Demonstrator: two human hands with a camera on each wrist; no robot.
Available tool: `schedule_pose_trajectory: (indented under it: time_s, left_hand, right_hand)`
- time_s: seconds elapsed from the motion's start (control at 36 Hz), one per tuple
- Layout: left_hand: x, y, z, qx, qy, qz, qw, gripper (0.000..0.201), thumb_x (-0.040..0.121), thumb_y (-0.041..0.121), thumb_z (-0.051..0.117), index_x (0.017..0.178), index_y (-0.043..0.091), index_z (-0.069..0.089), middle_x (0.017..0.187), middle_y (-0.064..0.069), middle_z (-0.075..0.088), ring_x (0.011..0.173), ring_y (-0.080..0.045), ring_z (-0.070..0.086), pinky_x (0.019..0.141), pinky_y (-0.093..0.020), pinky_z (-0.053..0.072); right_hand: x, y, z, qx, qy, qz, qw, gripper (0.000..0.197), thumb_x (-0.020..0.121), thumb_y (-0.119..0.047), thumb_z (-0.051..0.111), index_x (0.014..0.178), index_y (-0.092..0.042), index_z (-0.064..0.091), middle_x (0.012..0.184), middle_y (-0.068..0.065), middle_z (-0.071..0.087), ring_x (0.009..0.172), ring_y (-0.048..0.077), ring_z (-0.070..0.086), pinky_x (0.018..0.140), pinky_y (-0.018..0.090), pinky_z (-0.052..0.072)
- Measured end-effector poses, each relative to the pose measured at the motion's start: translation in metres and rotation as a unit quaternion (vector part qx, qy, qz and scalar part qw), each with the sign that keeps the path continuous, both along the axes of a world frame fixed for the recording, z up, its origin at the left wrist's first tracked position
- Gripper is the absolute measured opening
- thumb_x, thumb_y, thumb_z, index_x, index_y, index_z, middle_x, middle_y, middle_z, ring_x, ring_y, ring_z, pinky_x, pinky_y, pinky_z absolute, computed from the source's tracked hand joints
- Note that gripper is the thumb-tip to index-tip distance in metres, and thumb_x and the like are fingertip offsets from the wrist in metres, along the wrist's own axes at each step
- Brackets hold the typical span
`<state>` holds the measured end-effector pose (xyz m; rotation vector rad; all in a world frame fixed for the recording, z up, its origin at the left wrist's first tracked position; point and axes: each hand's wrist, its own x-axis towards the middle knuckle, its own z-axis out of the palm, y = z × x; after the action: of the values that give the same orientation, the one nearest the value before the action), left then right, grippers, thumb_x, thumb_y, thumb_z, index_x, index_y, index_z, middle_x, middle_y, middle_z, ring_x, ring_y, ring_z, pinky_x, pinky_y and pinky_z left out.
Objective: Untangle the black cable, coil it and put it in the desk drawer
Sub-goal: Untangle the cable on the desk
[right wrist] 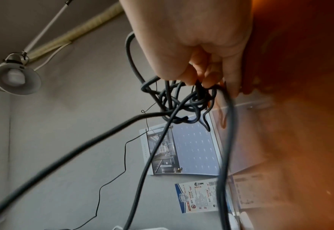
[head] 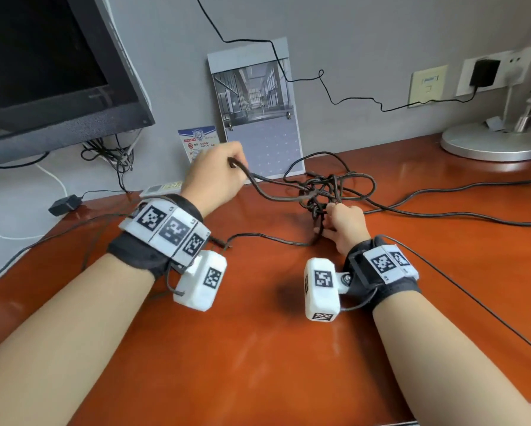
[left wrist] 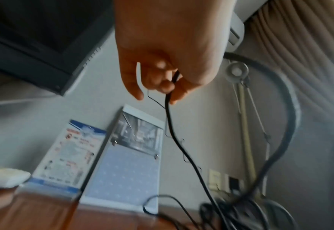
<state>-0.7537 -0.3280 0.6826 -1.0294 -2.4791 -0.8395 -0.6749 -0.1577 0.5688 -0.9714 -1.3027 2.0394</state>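
Observation:
A black cable [head: 325, 189] lies in a tangled knot on the red-brown desk [head: 258, 348], with long strands running off to the right. My left hand [head: 218, 170] is raised above the desk and pinches one strand, which hangs from the fingers [left wrist: 168, 87] down to the knot. My right hand [head: 342, 224] rests on the desk at the near side of the knot and grips a bunch of its loops [right wrist: 184, 99]. No drawer is in view.
A monitor [head: 52, 75] stands at the back left. A calendar [head: 258, 118] and a small card [head: 199, 142] lean on the wall. A lamp base [head: 491, 142] sits at the back right. A thin wire [head: 334, 93] runs to a wall plug [head: 484, 72].

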Motion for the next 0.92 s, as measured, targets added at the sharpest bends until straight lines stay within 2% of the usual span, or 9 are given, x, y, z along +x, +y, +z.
schedule_pose_trajectory:
  time_s: [0.08, 0.31, 0.47, 0.53, 0.61, 0.67, 0.78, 0.86, 0.92]
  left_hand:
    - [-0.006, -0.022, 0.025, 0.027, 0.05, 0.042, 0.997, 0.015, 0.081, 0.013, 0.05, 0.077, 0.018, 0.064, 0.069, -0.01, 0.06, 0.075, -0.034, 0.057, 0.069, -0.037, 0.047]
    - [-0.029, -0.064, 0.049, -0.075, 0.196, 0.184, 0.96, 0.024, 0.087, 0.016, 0.048, 0.097, 0.018, 0.07, 0.092, -0.021, 0.065, 0.094, -0.044, 0.057, 0.073, -0.042, 0.043]
    - [-0.056, -0.089, 0.032, -0.221, 0.252, 0.269, 0.903, 0.013, 0.085, 0.006, 0.055, 0.092, 0.005, 0.067, 0.078, -0.023, 0.064, 0.076, -0.042, 0.062, 0.065, -0.038, 0.037]
    - [-0.057, -0.092, 0.025, -0.219, 0.249, 0.258, 0.907, 0.012, 0.084, 0.001, 0.056, 0.091, 0.003, 0.065, 0.079, -0.022, 0.065, 0.075, -0.041, 0.062, 0.065, -0.039, 0.039]
    - [-0.059, -0.091, 0.011, -0.155, 0.175, 0.212, 0.949, 0.016, 0.09, 0.009, 0.051, 0.102, 0.009, 0.062, 0.088, -0.021, 0.067, 0.081, -0.039, 0.062, 0.067, -0.039, 0.042]
    - [-0.058, -0.084, 0.0, -0.103, 0.006, 0.142, 0.984, 0.012, 0.092, 0.015, 0.052, 0.1, 0.018, 0.061, 0.094, -0.012, 0.066, 0.088, -0.032, 0.06, 0.076, -0.034, 0.042]
    - [-0.045, -0.07, -0.013, 0.002, -0.244, 0.028, 0.969, 0.02, 0.085, 0.023, 0.058, 0.072, 0.022, 0.072, 0.096, 0.007, 0.071, 0.104, -0.017, 0.059, 0.102, -0.035, 0.039]
    - [-0.033, -0.063, -0.012, 0.059, -0.266, 0.0, 0.962, 0.023, 0.089, 0.01, 0.05, 0.071, 0.012, 0.064, 0.069, -0.003, 0.07, 0.086, -0.026, 0.067, 0.097, -0.045, 0.047]
    - [-0.028, -0.055, -0.008, 0.055, -0.207, 0.01, 0.977, 0.017, 0.092, 0.013, 0.049, 0.079, 0.012, 0.06, 0.057, -0.003, 0.06, 0.057, -0.024, 0.06, 0.081, -0.043, 0.054]
  right_hand:
    - [0.001, 0.006, 0.001, -0.007, -0.004, -0.014, 1.0, 0.007, 0.09, 0.002, 0.042, 0.09, 0.0, 0.049, 0.065, 0.01, 0.045, 0.055, 0.017, 0.044, 0.072, 0.043, 0.054]
    - [-0.001, 0.004, -0.001, 0.018, -0.021, -0.03, 0.999, 0.02, 0.09, -0.002, 0.047, 0.071, -0.008, 0.043, 0.07, 0.01, 0.05, 0.058, 0.016, 0.048, 0.061, 0.037, 0.052]
    - [0.001, 0.007, -0.001, 0.032, -0.047, -0.03, 0.998, 0.013, 0.088, -0.005, 0.051, 0.074, -0.004, 0.052, 0.085, 0.017, 0.059, 0.062, 0.022, 0.056, 0.054, 0.037, 0.054]
    - [0.001, 0.004, 0.0, 0.038, -0.05, -0.03, 0.998, 0.01, 0.088, -0.006, 0.051, 0.08, -0.002, 0.056, 0.08, 0.015, 0.057, 0.06, 0.021, 0.056, 0.053, 0.036, 0.053]
    - [0.0, 0.004, -0.003, 0.051, -0.056, -0.028, 0.997, 0.02, 0.088, -0.007, 0.051, 0.07, -0.004, 0.055, 0.073, 0.012, 0.055, 0.057, 0.02, 0.054, 0.054, 0.036, 0.053]
    - [0.0, 0.005, -0.003, 0.047, -0.047, -0.019, 0.998, 0.025, 0.092, -0.009, 0.051, 0.067, -0.005, 0.053, 0.067, 0.009, 0.052, 0.055, 0.018, 0.05, 0.056, 0.036, 0.054]
    - [0.001, 0.008, -0.002, 0.035, -0.028, -0.011, 0.999, 0.025, 0.094, -0.011, 0.053, 0.07, -0.007, 0.052, 0.07, 0.008, 0.048, 0.056, 0.016, 0.047, 0.064, 0.04, 0.057]
    - [0.003, 0.012, -0.001, 0.049, -0.038, -0.029, 0.998, 0.011, 0.085, -0.005, 0.055, 0.075, -0.008, 0.057, 0.09, 0.013, 0.055, 0.06, 0.02, 0.054, 0.048, 0.031, 0.052]
    - [0.004, 0.013, 0.005, 0.071, -0.038, -0.098, 0.992, 0.018, 0.078, -0.003, 0.052, 0.095, 0.0, 0.057, 0.111, 0.017, 0.054, 0.078, 0.03, 0.059, 0.058, 0.034, 0.055]
